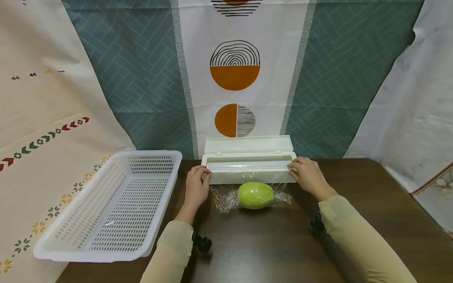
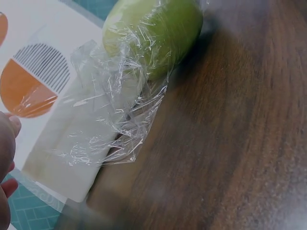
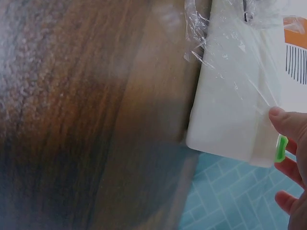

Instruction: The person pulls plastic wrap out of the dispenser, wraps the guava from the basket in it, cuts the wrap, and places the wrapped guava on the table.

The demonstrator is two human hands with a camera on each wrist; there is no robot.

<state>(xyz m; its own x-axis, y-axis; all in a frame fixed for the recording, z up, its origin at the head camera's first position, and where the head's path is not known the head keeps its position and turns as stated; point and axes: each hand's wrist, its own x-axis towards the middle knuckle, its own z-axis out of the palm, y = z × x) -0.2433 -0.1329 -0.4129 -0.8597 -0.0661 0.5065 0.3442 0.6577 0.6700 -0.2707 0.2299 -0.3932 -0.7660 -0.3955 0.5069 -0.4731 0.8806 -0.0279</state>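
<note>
A white cling film dispenser box [image 1: 249,176] stands with its lid [image 1: 247,144] raised and a film roll [image 1: 247,164] inside. Clear cling film [image 2: 108,103] runs over its front to a smooth, oval yellow-green fruit [image 1: 256,195], which lies on the table with crumpled film at both ends. My left hand [image 1: 196,185] is at the box's left front corner, fingers curled, pinching the film's edge. At the opposite corner my right hand [image 1: 310,175] pinches the film between thumb and fingers. In the right wrist view, the thumb [image 3: 283,119] sits at the box edge beside a small green piece [image 3: 281,148].
A white perforated plastic basket [image 1: 155,236] stands on the left, with a small white scrap [image 1: 109,223] inside. The dark wooden table [image 1: 262,251] ends at patterned cloth [image 1: 315,118] hanging close behind the box. Both wrists wear black straps.
</note>
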